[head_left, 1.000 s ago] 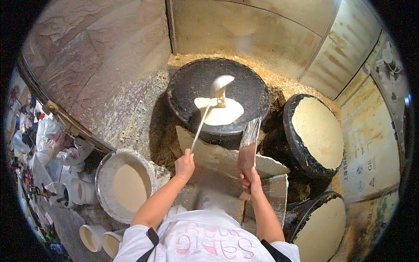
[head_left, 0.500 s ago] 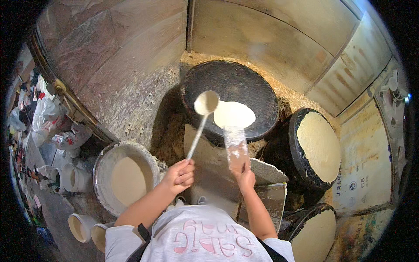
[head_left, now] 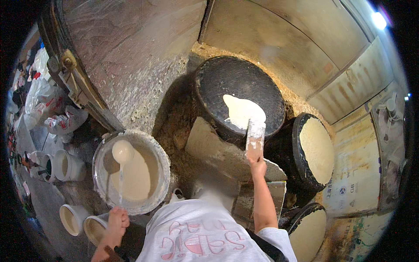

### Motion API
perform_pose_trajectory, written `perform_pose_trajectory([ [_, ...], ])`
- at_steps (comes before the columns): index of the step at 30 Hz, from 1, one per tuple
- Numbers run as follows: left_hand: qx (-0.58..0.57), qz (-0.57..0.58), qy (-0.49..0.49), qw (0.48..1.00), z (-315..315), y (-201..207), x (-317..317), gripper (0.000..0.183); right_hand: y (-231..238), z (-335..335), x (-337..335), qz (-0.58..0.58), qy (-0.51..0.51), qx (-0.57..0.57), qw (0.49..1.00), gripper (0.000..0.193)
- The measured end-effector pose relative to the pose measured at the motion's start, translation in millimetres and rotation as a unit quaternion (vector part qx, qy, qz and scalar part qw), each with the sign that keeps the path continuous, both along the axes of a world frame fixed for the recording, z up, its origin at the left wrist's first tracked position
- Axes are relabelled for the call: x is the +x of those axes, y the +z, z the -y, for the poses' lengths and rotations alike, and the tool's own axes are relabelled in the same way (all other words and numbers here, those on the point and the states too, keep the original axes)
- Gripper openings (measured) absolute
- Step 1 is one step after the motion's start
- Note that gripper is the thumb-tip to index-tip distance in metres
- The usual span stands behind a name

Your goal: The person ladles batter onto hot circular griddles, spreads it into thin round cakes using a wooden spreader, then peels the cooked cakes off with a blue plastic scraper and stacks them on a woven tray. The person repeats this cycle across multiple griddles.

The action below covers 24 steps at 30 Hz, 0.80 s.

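My left hand [head_left: 118, 224] is closed round the handle end of a long-handled ladle [head_left: 123, 152]. The ladle's pale bowl is over the large batter-coated tub [head_left: 164, 172], which holds cream batter [head_left: 139, 177]; whether it touches the batter I cannot tell. With my right hand [head_left: 258, 168] I grip a flat, batter-smeared scraper [head_left: 255, 142]. Its far end meets a pool of pale batter [head_left: 244, 111] lying on the front part of a round black griddle [head_left: 238, 72].
Right of the griddle stands a second black-rimmed griddle [head_left: 316, 150] covered with pale batter, and another [head_left: 309, 236] is nearer me. White buckets [head_left: 74, 218] stand at the left, with plastic bags [head_left: 65, 120] beyond. Stained panels [head_left: 279, 39] rise behind the griddle.
The ladle has swung from above the griddle left to the tub, my left hand going left and down with it. The batter pool has changed shape beside the scraper. The whole view has shifted.
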State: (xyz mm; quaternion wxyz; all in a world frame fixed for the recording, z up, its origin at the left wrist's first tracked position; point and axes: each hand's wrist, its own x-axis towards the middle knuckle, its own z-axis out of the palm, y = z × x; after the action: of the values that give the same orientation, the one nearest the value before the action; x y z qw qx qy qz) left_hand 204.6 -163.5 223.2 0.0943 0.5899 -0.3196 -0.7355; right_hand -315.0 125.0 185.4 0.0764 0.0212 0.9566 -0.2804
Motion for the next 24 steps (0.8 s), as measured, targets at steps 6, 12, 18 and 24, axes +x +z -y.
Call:
perform_pose_trajectory([
  [6,-0.243,0.222,-0.447,0.832,107.6,-35.1,52.1,0.016,0.5,32.8,5.7,0.059,0.09,-0.14,0.984,0.063],
  [12,-0.383,0.333,-0.303,0.807,151.3,9.6,9.1,0.012,18.1,31.6,3.5,-0.037,0.133,0.201,0.97,0.061],
  [18,-0.47,0.282,-0.257,0.796,164.0,23.2,-37.8,0.018,3.4,0.0,-52.3,0.034,-0.059,-0.044,0.997,0.06],
  [24,-0.449,0.297,-0.318,0.78,180.6,37.5,-95.4,0.018,-0.3,52.3,-26.7,0.064,0.138,-0.087,0.985,0.069],
])
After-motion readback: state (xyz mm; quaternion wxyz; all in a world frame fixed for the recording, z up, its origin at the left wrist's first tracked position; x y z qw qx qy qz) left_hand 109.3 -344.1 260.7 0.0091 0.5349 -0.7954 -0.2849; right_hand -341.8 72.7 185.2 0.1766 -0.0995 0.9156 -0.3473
